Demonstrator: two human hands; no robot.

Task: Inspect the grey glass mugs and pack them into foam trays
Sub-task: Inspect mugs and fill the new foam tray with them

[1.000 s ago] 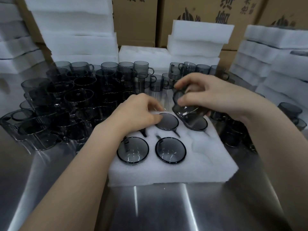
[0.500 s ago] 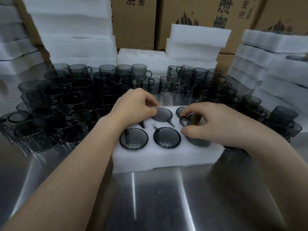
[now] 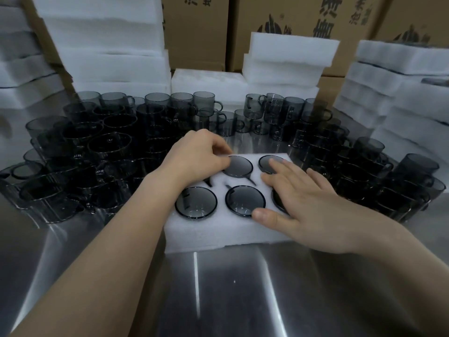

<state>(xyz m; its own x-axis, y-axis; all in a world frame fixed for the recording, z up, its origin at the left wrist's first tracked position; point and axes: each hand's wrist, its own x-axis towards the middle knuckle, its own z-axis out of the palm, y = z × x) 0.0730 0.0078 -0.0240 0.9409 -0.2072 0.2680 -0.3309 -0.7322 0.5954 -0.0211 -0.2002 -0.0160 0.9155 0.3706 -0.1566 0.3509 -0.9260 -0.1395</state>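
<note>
The right hand (image 3: 303, 203) has released the mug (image 3: 277, 203) and now lies flat, fingers straight, pressing it into the front-right pocket of the foam tray (image 3: 218, 234). The left hand (image 3: 196, 156) rests curled on the back row; whether it grips anything I can't tell. The glass looks slick and brittle, so I'd lift the loose mugs (image 3: 109, 147) by body or handle.

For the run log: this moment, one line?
left hand curled at rear mug | right hand flat on mugs | foam tray on table
</note>
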